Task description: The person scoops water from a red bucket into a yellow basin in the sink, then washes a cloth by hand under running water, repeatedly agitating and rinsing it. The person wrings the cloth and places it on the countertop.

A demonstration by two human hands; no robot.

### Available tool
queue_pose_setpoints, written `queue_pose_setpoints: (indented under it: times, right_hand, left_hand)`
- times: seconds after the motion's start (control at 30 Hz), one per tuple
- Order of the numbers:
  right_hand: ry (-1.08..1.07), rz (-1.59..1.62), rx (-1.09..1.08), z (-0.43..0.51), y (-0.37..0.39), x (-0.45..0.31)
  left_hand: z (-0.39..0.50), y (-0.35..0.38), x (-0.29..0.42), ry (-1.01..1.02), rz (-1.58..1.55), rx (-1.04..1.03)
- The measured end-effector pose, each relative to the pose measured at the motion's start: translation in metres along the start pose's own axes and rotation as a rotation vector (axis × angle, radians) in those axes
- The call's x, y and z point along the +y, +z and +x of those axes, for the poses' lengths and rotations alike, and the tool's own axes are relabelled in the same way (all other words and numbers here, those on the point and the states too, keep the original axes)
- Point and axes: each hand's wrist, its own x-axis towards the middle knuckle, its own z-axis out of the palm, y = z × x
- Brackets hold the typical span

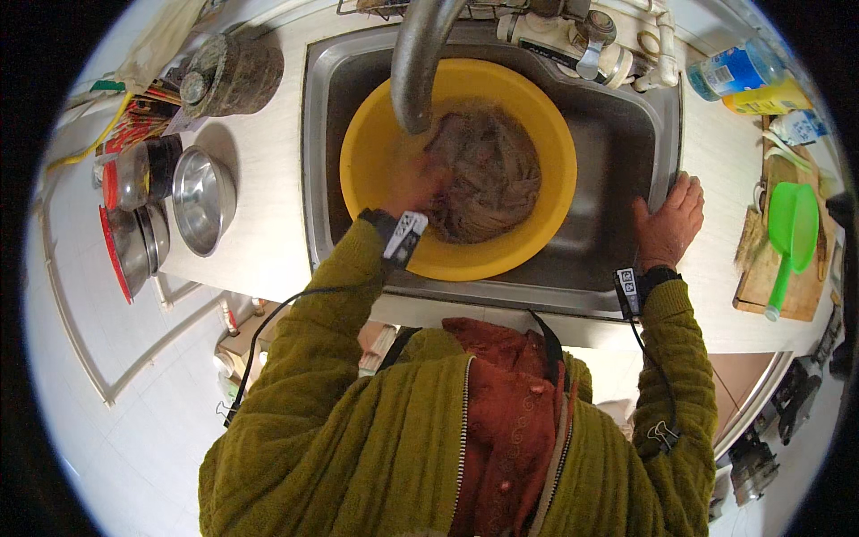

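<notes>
A yellow plastic basin (pixel 354 168) stands in the stainless steel sink (pixel 597 148). Inside it lies a crumpled, wet-looking grey-brown cloth (pixel 496 174). My left hand (pixel 424 182) is over the basin, at the left side of the cloth. Motion blur hides its fingers, so whether it grips the cloth is unclear. Flat on the sink's right rim and the counter beside it rests my right hand (pixel 671 218), thumb apart from the fingers and holding nothing. Above the basin's far left part hangs the metal faucet spout (pixel 416 80).
On the left counter are a steel bowl (pixel 203 201), a red-lidded jar (pixel 131 176) and a dark stone-like pot (pixel 235 75). To the right, a green plastic scoop (pixel 792 231) lies on a wooden board (pixel 755 285). Plastic bottles (pixel 735 70) stand behind. Cables run from both wrists.
</notes>
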Motion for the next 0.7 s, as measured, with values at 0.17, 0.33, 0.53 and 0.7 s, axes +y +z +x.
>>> queue_pose_setpoints:
  times: [0.17,0.33,0.53,0.7]
  right_hand:
    - [-0.013,-0.004,0.006,0.000,0.005,0.004]
    - [-0.005,-0.015,0.004,0.000,0.006,0.005]
    - [-0.011,0.005,0.006,-0.001,0.004,0.003]
    - [0.004,0.000,0.004,-0.001,0.004,0.002]
  left_hand:
    - [0.078,-0.012,-0.096,0.122,0.839,0.694]
    - [0.112,-0.013,-0.157,0.330,0.247,0.111]
    - [0.005,-0.062,-0.006,0.007,-0.475,0.255]
    - [-0.024,-0.071,0.083,0.169,-0.128,0.735]
